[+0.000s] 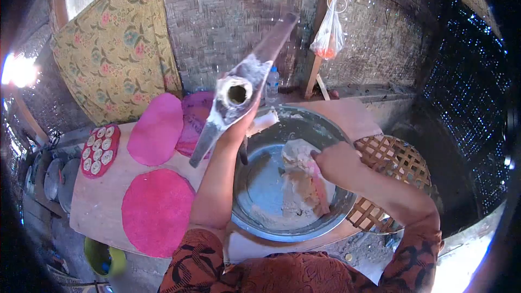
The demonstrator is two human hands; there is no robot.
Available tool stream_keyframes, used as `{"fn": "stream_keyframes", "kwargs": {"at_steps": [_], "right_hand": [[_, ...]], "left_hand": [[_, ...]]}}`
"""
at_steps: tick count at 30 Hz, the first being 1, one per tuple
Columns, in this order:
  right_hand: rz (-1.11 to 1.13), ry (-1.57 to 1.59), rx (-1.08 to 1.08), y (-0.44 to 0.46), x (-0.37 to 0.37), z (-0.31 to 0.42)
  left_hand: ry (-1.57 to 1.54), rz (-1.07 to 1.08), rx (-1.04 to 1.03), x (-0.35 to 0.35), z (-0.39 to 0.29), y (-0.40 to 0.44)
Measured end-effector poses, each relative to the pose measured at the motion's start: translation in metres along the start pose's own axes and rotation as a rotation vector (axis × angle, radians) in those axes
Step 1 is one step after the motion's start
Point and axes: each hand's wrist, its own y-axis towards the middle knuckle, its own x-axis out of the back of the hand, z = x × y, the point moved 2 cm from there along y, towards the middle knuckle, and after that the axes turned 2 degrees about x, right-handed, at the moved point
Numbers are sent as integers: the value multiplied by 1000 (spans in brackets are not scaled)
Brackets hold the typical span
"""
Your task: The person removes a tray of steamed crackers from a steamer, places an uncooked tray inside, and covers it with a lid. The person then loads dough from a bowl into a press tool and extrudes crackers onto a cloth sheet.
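Note:
My left hand [239,127] is wrapped round a wooden press-like tool [247,84] with two long arms and a round hole, dusted white, held up over the left rim of a large metal basin [260,227]. Inside the basin, my right hand [334,164] is closed on a pale, floury bag [301,154] with pink marks. White powder and a beige lump lie below it in the basin. A whitish cylinder [263,123] shows beside my left hand at the basin's back left edge.
Bright pink round sheets [157,211] [157,130] lie on the table's left side, with a pink tray [100,151] of several pale coils. A woven basket [391,168] sits right. Behind are a water bottle [272,82] and a hanging plastic bag [329,35].

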Motion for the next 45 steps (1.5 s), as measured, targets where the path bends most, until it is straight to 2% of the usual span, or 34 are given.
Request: {"fn": "stream_keyframes", "kwargs": {"at_steps": [1,3,7,10,12,16,18,19,21,22,24,25,26,27,30,33,34,36,37,38,39,40,41,43,44,45], "right_hand": [[19,10,3,11,-17,8],[182,-200,72,30,-48,21],[269,-251,172,38,-80,21],[249,-146,263,30,-61,26],[348,-3,270,22,-38,32],[245,73,287,-4,-17,49],[486,127,228,-7,3,50],[487,128,225,-9,13,46],[437,276,-18,-11,35,27],[455,323,-64,-15,44,15],[451,361,-120,-34,62,-17],[416,495,-67,-46,73,-33],[374,624,-12,-59,86,-45],[345,608,-25,-72,103,-53],[181,939,-114,-118,146,-76],[-15,994,-177,-158,173,-96],[-77,990,-185,-167,179,-100],[-126,979,-236,-180,186,-109],[-122,982,-310,-185,188,-112],[-164,905,-275,-187,187,-117],[-243,688,-241,-188,195,-112],[-320,470,-205,-183,204,-102],[-338,464,-203,-179,213,-87],[-464,-320,-326,-169,229,-48],[-551,-452,-302,-159,224,-36],[-536,-467,-273,-152,219,-25]], "left_hand": [[606,-28,-290,-3,-7,-6],[512,-3,-206,-6,-12,-9],[157,66,55,-11,-3,-6],[278,59,-43,-16,0,-4],[373,61,-79,-18,-7,-4],[209,136,32,-18,-9,-6],[244,193,80,-21,-3,-4],[280,248,129,-23,0,-5],[364,292,100,-24,-3,-8],[452,332,65,-25,-7,-8],[-36,315,245,-39,21,-21],[-270,283,330,-46,35,-27],[-18,385,260,-49,20,-23],[230,475,167,-51,5,-18],[383,337,-83,-60,-14,-22],[34,341,-108,-71,-58,-6],[196,362,-318,-69,-86,3],[217,363,-489,-69,-120,16],[211,366,-510,-70,-127,22],[291,463,-517,-73,-132,27],[378,556,-521,-75,-138,31],[384,553,-542,-76,-146,34],[429,589,-526,-76,-152,34],[620,625,-438,-82,-149,28],[627,631,-442,-83,-148,25],[615,583,-428,-82,-147,20]]}}
